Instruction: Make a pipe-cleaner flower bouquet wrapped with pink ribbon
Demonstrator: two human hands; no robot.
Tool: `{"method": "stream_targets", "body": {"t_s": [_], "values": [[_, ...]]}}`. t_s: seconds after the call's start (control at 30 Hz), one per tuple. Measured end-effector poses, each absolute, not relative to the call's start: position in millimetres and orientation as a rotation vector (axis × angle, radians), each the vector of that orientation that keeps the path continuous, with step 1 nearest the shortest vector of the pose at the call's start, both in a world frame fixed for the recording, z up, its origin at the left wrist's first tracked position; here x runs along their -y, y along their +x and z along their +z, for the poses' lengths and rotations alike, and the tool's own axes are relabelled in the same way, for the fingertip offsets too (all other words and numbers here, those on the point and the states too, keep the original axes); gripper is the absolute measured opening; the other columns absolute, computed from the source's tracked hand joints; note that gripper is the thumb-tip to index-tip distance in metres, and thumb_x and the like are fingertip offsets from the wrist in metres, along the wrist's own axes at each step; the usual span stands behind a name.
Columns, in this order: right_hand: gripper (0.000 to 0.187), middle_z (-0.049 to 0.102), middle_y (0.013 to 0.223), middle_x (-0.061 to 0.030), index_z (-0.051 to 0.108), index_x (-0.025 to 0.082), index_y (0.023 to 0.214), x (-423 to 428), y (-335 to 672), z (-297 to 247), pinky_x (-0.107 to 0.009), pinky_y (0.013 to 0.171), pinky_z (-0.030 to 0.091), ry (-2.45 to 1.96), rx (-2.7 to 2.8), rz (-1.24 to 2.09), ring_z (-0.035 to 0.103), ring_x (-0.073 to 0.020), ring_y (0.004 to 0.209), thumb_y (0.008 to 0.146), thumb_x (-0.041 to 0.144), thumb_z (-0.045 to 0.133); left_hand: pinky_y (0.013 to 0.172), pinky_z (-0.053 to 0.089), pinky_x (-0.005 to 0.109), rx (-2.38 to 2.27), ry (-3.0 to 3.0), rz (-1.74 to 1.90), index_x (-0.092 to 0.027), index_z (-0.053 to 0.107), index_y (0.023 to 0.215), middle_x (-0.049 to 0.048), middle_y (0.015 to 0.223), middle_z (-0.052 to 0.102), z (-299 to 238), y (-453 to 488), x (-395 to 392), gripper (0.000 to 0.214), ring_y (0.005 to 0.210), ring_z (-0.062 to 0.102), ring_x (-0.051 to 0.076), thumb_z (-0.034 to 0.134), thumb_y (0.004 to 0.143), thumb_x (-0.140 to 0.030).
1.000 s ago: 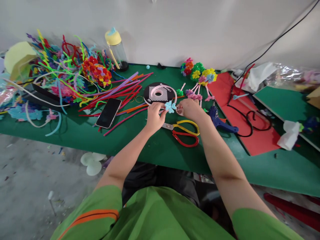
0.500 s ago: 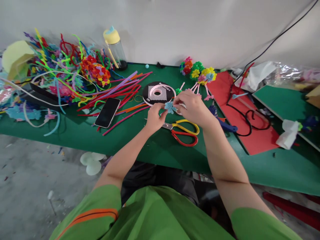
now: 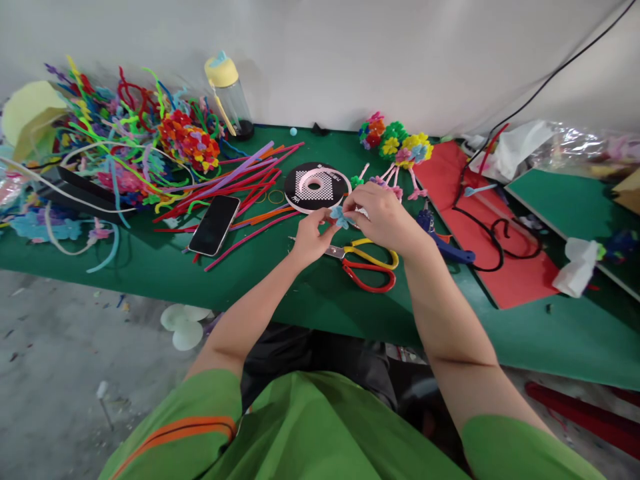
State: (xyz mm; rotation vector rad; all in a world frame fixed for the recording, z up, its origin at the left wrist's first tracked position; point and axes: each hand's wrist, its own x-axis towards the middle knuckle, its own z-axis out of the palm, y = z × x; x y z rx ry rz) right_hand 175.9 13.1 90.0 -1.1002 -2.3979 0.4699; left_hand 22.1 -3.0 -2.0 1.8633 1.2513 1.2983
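Between my two hands is a light blue pipe-cleaner flower, held above the green table. My left hand is closed, pinching the flower's left side between thumb and finger. From the right, my right hand also has its fingers closed on the flower; its fingertips partly cover the petals. Just below the hands lie scissors with one yellow and one red handle. Behind the hands sits a black spool with a checkered label and pale pink ribbon.
Left of my hands lie a phone and loose pipe cleaners. A tangled heap of pipe cleaners and a bottle stand farther back. Finished flower balls, blue pliers and a red board are on the right.
The flower has turned slightly between my fingers, and my right fingertips have shifted a little left over it. The things on the table stay where they were.
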Motion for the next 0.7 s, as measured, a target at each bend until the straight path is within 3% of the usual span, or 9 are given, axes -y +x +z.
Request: {"method": "stream_targets", "body": {"t_s": [0.53,0.7], "values": [[0.011,0.058,0.075,-0.0052,0.055,0.019,0.072,-16.7,181.3,85.9,-0.036,0.072,0.043,-1.022,2.360,0.464,0.051,-0.0189,0.077,0.077,0.011,0.051,0.066,0.047,0.026,-1.214,1.770,1.265,-0.018,0.057,0.083,0.0020,0.076,0.066,-2.1,23.3,3.3,0.011,0.068,0.060,0.011,0.059,0.079,-0.029],[0.018,0.062,0.081,-0.0055,0.058,0.021,0.080,-13.5,184.2,92.6,-0.038,0.075,0.046,-1.009,2.308,0.446,0.056,-0.0207,0.085,0.077,0.007,0.046,0.065,0.047,0.026,-1.226,1.755,1.274,-0.019,0.057,0.083,0.0013,0.075,0.067,-1.3,22.9,3.2,0.010,0.066,0.060,0.010,0.059,0.079,-0.029]]}}
